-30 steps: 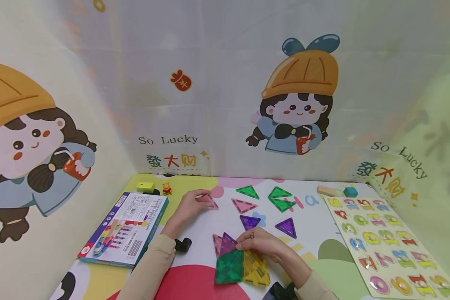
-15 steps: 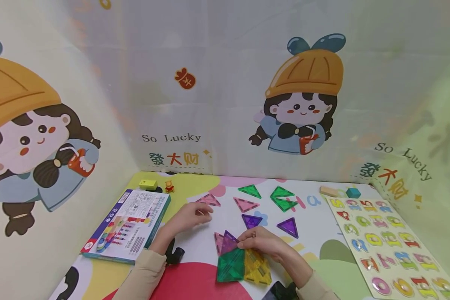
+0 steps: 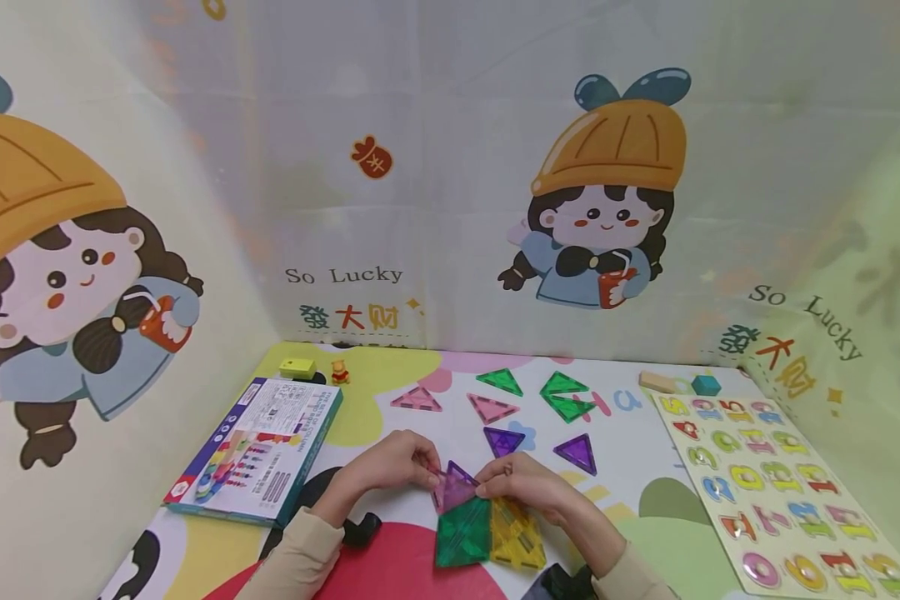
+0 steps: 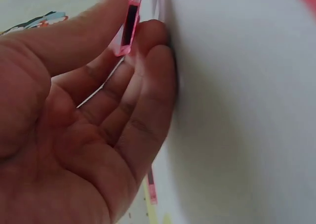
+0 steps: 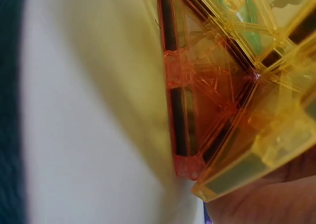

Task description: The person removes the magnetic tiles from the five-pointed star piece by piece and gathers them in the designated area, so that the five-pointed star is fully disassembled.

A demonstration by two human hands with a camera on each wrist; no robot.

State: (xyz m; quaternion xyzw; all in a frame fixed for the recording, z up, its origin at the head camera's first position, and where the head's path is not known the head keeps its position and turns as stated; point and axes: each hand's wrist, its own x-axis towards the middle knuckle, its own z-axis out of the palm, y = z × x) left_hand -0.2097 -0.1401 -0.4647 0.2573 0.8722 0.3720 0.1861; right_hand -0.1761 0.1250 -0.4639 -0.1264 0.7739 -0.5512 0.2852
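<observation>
A structure of translucent magnetic tiles stands in front of me: a green square tile [image 3: 462, 537], a yellow tile [image 3: 521, 543] and a purple triangle tile [image 3: 459, 475]. On its left side is a pink triangle tile [image 3: 439, 500]. My left hand [image 3: 393, 462] pinches this pink tile's edge [image 4: 129, 29] between thumb and fingers in the left wrist view. My right hand [image 3: 532, 486] grips the structure's upper right, fingertips at the purple and yellow tiles. In the right wrist view, an orange-looking triangle tile [image 5: 212, 86] leans beneath the yellow one [image 5: 266, 150].
Loose pink [image 3: 417, 399], green [image 3: 500, 382] and purple triangle tiles [image 3: 576, 453] lie behind the structure. At left is a boxed toy [image 3: 262, 450], with a bear figurine [image 3: 340, 372] beyond it. A number puzzle board [image 3: 783, 492] lies at right, near a teal block [image 3: 707, 385].
My left hand let go of a pink triangle at the back left, then came toward me and took hold of the structure's pink tile. The right hand keeps its grip.
</observation>
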